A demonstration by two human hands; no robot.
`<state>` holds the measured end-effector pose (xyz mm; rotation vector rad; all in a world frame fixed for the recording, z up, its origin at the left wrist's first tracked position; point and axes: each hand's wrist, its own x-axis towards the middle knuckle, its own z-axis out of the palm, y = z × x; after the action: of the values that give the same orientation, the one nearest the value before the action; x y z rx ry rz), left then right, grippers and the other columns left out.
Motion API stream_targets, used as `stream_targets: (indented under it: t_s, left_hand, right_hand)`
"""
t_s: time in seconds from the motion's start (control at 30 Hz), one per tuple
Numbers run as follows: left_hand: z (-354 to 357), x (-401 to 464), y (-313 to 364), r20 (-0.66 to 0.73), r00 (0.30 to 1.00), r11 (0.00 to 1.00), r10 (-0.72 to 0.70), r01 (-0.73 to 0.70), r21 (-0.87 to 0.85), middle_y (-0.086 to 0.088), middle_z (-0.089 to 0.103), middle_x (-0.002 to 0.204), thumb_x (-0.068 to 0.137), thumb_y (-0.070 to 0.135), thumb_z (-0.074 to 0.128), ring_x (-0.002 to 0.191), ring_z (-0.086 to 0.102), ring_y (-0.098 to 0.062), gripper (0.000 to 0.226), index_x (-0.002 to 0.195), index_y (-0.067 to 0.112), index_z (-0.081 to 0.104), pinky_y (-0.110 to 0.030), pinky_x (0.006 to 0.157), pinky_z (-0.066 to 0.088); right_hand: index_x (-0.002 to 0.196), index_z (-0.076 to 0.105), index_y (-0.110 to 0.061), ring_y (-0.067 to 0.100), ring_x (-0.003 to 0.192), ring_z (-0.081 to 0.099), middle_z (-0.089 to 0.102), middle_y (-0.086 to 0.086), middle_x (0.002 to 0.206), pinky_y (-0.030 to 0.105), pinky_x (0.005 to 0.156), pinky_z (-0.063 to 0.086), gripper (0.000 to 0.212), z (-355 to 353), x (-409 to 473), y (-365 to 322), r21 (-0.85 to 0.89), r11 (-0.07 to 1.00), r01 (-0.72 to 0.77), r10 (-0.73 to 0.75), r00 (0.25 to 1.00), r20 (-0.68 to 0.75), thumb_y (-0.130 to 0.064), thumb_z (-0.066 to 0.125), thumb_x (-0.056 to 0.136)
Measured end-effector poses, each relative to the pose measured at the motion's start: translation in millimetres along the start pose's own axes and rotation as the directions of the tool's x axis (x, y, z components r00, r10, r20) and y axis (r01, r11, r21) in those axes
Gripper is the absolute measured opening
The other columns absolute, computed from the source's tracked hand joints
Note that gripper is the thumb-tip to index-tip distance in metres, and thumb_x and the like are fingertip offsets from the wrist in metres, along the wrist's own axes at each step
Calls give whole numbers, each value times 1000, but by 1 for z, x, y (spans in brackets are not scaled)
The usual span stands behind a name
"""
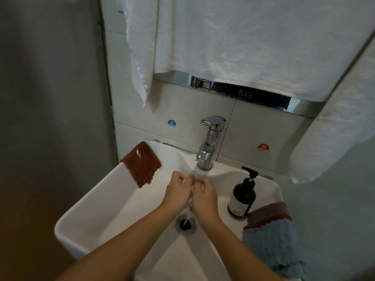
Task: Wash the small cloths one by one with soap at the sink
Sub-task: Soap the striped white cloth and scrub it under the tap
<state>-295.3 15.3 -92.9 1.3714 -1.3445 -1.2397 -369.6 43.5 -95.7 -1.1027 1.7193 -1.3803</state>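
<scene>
Both my forearms reach forward over the sink (87,226), bare to the elbow. My left hand (178,191) and right hand (205,194) meet under the chrome tap (211,142), fingers curled inward, knuckles up. Between them I pinch a small pale cloth (191,192), mostly hidden by my fingers; its colour and weave cannot be made out. Water runs over it and falls to the dark round drain (185,223).

The sink is white, glossy and rectangular. A rust-brown waffle-textured cloth (142,165) hangs over its back left rim. On the right ledge stands a dark pump bottle (242,197), upright, pale label facing me. Just beside it lies a pile of cloths (272,238): blue waffle-weave uppermost, brownish and reddish layers at its far edge. White terry towels (243,43) hang above.
</scene>
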Motion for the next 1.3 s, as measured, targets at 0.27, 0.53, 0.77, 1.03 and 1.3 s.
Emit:
stream_targets:
  t_s: [0.27,0.53,0.77,1.03,1.3]
  left_hand:
    - [-4,-7,8,14,1000,982,-18,21,-187,-10,65,98,104,30,40,88,67,-24,19,104,18,54,-25,47,50]
    - [2,-8,1,-9,971,963,238,-235,131,4,57,73,103,23,42,70,55,-12,29,76,16,51,-23,60,40]
    - [0,-3,-1,56,981,957,188,-196,213,-2,58,78,103,24,40,73,57,-16,28,78,16,50,-21,57,44]
    - [-7,-6,6,47,998,995,37,-33,-97,-6,58,88,98,24,53,72,58,-19,9,104,17,52,-26,47,52]
    - [4,-5,-4,-24,968,968,251,-250,34,-1,62,95,103,36,41,86,63,-13,21,97,24,57,-26,70,51]
  right_hand:
    - [105,68,-12,25,90,71,73,6,95,37,70,57,20,-10,-2,-9,365,926,-100,62,992,112,-16,49,101]
    - [93,56,-11,20,83,61,64,5,86,31,71,48,28,1,-2,0,8,1000,19,-19,999,27,-30,37,104]
    - [89,60,-9,26,85,62,64,10,87,43,80,53,28,0,8,3,-151,989,2,8,998,65,-24,40,101]
    - [95,50,-19,23,76,59,61,10,93,38,65,53,11,-16,11,2,106,986,-130,137,988,-66,-29,51,99]
    - [100,65,-12,26,92,67,69,13,97,41,80,54,21,-9,-2,-15,368,884,-289,232,953,193,-21,46,98]
